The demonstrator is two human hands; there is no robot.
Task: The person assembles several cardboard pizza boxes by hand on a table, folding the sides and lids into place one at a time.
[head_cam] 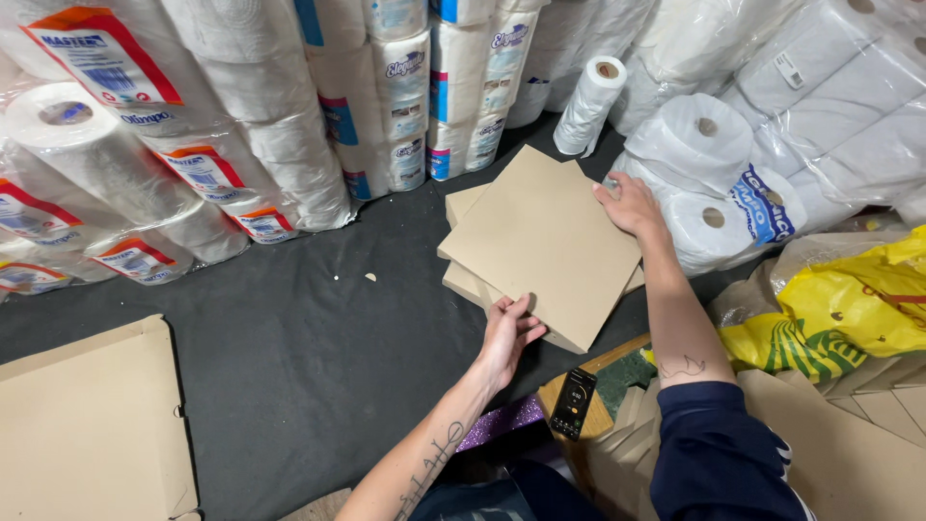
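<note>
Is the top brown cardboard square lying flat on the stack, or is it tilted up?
Flat, as far as visible: the top cardboard square rests on the cardboard stack, turned askew, with the left hand and right hand on its edges.

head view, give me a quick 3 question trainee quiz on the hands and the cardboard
1. True or false: both hands touch the top cardboard sheet.
2. Which hand is at the sheet's far right corner? A) left hand B) right hand
3. What does the sheet lie on?

Key: 1 true. 2 B. 3 a stack of cardboard sheets on the dark floor.
</note>
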